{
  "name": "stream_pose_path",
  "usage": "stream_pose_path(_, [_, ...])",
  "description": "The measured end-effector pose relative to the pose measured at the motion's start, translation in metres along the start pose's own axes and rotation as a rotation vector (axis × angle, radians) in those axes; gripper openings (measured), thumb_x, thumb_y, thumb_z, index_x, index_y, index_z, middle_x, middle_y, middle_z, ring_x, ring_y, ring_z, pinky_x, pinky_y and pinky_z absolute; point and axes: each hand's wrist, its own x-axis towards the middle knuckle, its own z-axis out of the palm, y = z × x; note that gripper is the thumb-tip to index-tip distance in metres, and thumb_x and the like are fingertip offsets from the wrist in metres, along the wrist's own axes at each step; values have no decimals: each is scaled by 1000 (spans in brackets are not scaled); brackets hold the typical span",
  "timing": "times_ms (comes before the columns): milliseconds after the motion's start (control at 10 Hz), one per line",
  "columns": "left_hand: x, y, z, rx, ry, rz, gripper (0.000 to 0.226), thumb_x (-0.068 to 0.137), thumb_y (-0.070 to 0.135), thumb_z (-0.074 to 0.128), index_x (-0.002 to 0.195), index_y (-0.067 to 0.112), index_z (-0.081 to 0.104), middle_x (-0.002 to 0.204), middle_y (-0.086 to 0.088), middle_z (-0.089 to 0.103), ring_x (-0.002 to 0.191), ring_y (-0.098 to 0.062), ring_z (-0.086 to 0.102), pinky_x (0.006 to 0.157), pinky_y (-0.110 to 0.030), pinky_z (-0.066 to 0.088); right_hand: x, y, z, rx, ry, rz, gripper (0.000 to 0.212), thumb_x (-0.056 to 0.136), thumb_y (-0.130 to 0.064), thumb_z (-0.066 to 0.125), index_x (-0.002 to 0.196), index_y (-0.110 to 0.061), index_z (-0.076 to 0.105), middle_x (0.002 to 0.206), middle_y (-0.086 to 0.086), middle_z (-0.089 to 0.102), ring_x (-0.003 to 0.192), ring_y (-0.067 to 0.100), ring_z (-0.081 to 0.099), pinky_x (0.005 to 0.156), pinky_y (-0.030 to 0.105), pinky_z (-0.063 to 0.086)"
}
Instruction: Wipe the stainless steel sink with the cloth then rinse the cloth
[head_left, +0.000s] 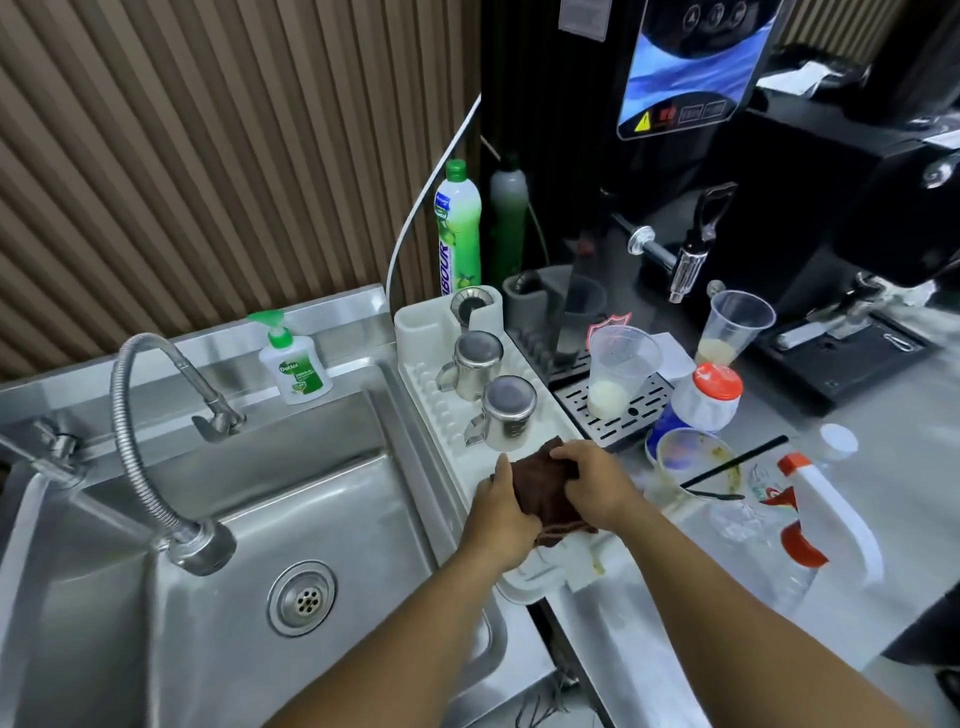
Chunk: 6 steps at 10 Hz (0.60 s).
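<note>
A dark brown cloth (545, 491) lies bunched on the near end of the white drying rack (431, 395), right of the stainless steel sink (291, 483). My left hand (501, 512) grips the cloth's left side. My right hand (595, 480) holds its right side and top edge. The sink basin has a round drain (302, 597) at its bottom, and a flexible metal faucet (156, 457) arches over it with its head pointing down into the basin.
Two steel mugs (491, 387) stand upside down on the rack. A soap pump bottle (293, 366) sits on the sink's back ledge, a green dish-soap bottle (458, 228) behind the rack. Plastic cups (618, 371), a bowl, a spray bottle (826, 512) and black machines crowd the counter at right.
</note>
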Motion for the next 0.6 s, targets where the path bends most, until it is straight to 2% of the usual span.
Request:
stream_pose_path(100, [-7,6,-4,361,105,127,66,90,14,61,149,19,34,152,-9,25,119,-32,52,91,-36,50,1,4,3,-165,-11,-63,63,86,2,52,146,-17,54,162,7,32,148,27,32,117,30,30])
stream_pose_path(200, [-8,4,1,578,150,234,41,95,23,58,134,18,50,151,-7,30,128,-32,40,99,-41,42,-5,6,9,-287,18,-130,54,89,-7,54,142,-19,58,153,0,43,139,25,41,106,33,43])
stream_pose_path(300, [-7,-6,9,762,63,230,33,98,35,50,128,20,54,144,-3,41,136,-29,31,112,-53,22,-13,12,23,-437,-7,-169,44,95,-15,51,137,-22,61,137,-3,54,128,22,49,93,31,49])
stream_pose_path(400, [-6,-13,9,792,22,213,37,100,40,45,132,21,52,151,-3,37,143,-28,25,116,-63,7,-20,14,31,-495,-17,-172,46,100,-21,50,146,-20,53,148,0,49,136,23,44,103,32,46])
stream_pose_path(500, [-10,-15,-5,776,42,256,39,98,42,48,130,21,53,145,-1,42,139,-26,30,118,-62,7,-22,10,33,-516,-13,-178,47,100,-23,50,147,-20,50,150,0,46,138,23,42,105,34,46])
stream_pose_path(600, [-20,-19,-28,681,139,294,43,97,44,49,134,23,53,144,1,44,136,-25,34,117,-52,16,-28,-7,33,-492,39,-197,46,100,-26,46,146,-24,51,153,-2,45,141,21,40,106,34,45])
